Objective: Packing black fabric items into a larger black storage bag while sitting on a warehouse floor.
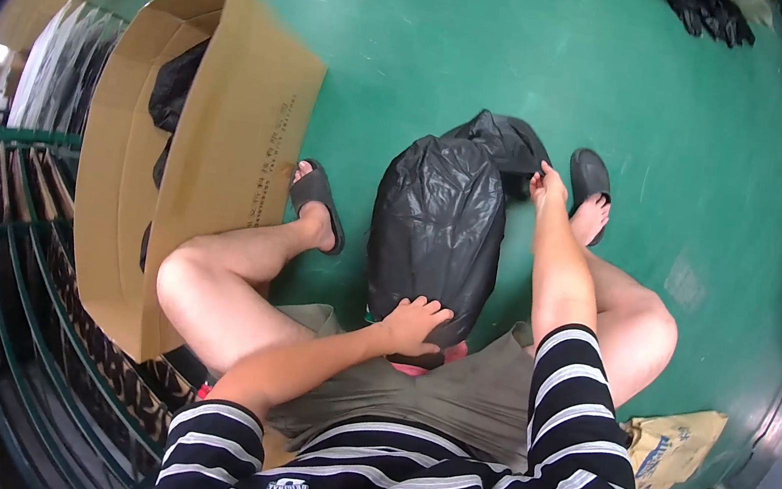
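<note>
A bulky black plastic bag [439, 226] stands between my legs, its glossy skin wrinkled and bulging with contents I cannot see. My left hand [414, 327] lies on its near end, fingers spread and the palm down. At the far right side of the bag, my right hand [548, 187] pinches the edge of the loose, slack black plastic [503, 140]. Something pinkish red [454, 351] shows under the near end of the bag, too little of it to name.
Left of me stands a tall open cardboard box [249, 142] with black plastic bags [175, 86] inside. Dark green metal racks [18, 234] run along the left. More black plastic [699, 9] lies far right on the green floor. Near my right side is a tan paper sack [674, 449].
</note>
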Demonstrator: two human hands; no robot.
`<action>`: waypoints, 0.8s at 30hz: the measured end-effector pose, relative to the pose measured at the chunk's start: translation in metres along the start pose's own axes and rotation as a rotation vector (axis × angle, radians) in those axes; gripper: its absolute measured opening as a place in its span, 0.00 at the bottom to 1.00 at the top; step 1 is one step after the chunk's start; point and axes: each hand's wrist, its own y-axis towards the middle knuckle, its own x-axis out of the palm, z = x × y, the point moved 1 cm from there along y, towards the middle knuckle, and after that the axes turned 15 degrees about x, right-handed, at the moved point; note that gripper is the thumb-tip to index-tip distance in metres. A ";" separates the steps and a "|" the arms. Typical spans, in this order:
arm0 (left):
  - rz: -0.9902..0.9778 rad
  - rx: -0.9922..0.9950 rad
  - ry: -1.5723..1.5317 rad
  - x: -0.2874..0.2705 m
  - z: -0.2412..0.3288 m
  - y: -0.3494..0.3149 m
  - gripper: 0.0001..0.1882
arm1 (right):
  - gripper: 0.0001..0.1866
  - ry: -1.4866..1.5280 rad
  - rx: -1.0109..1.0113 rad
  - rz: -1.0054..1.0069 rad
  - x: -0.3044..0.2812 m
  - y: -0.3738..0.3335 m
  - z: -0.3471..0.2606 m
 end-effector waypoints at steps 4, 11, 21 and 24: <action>-0.025 -0.061 -0.103 0.004 -0.009 0.000 0.32 | 0.10 -0.592 -0.181 -0.252 0.076 -0.091 -0.007; 0.020 -0.034 -0.088 0.017 -0.021 0.001 0.29 | 0.10 -1.799 -1.563 -0.351 0.078 -0.237 0.075; 0.025 -0.030 -0.062 0.012 -0.017 0.000 0.26 | 0.19 -2.355 -1.306 -0.311 -0.071 -0.236 0.127; 0.051 0.035 -0.126 -0.019 -0.010 0.003 0.14 | 0.20 -2.199 -1.269 -0.351 -0.068 -0.236 0.121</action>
